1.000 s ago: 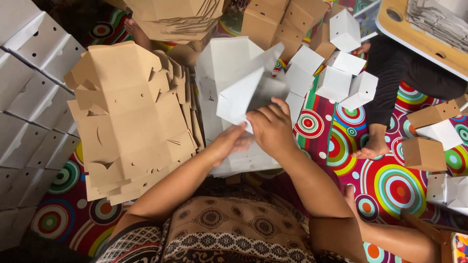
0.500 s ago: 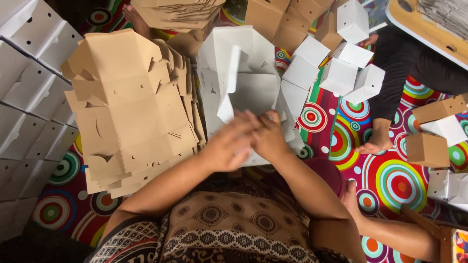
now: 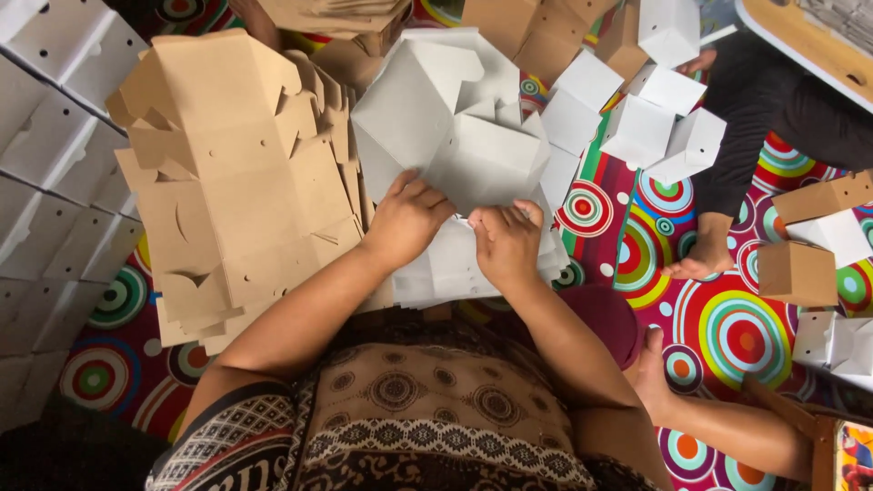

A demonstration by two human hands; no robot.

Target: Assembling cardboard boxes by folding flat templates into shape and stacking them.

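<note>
Mid-fold now: left hand (image 3: pixel 406 218) and right hand (image 3: pixel 506 238) both pinching the near edge of a half-formed white box (image 3: pixel 455 127), at twelve o'clock from them, over the white blanks (image 3: pixel 446 268). Likely next: tucking flaps squarely, locking the base.

- You sit on the floor of a home used as a small box-folding workplace; no bench or machinery appears.
- A mat (image 3: pixel 727 318) with bright concentric-circle print covers the floor, a household furnishing.
- A stack of flat brown cardboard blanks (image 3: pixel 227 182) lies to your left, with white blanks (image 3: pixel 455 127) directly ahead.
- Finished white boxes (image 3: pixel 664 118) sit loose on the mat, and more stand in rows along the left edge (image 3: pixel 55 136).
- A second person's bare foot (image 3: pixel 696 264) rests on the mat, indicating informal, shoeless indoor work.
</note>
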